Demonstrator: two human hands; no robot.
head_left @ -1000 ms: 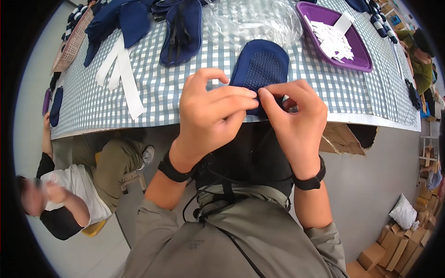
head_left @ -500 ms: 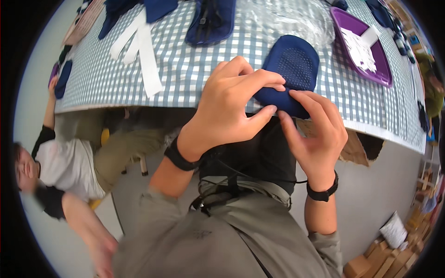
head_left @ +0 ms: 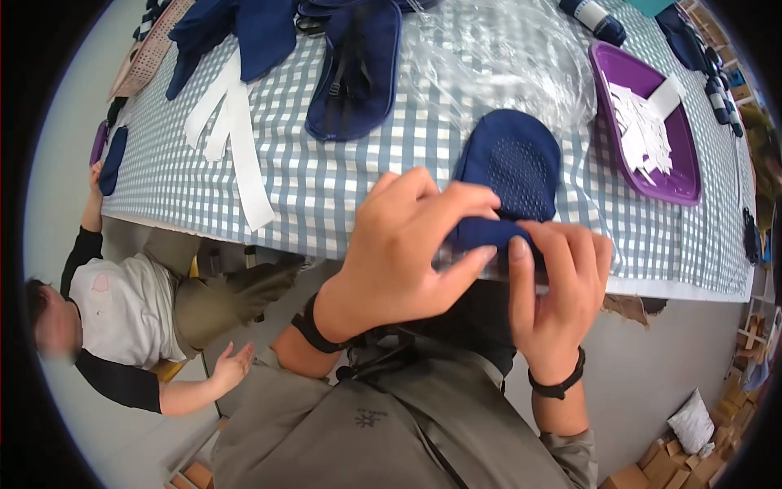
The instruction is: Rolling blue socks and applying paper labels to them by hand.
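Checked tablecloth (head_left: 342, 187) bears purple tray (head_left: 684, 183) holding white strips (head_left: 643, 130).

Near end of the blue pad (head_left: 511, 167) hidden under both hands; left hand (head_left: 399, 248) and right hand (head_left: 558, 285) cover the grip, so finger contact underneath can't be told. Dark pouch (head_left: 356, 65) cut off at top edge. Spool (head_left: 593, 16) cut by top edge too. Boxes (head_left: 652, 473) at lower right are too small to tell. Seated person (head_left: 106, 310) is blurred.
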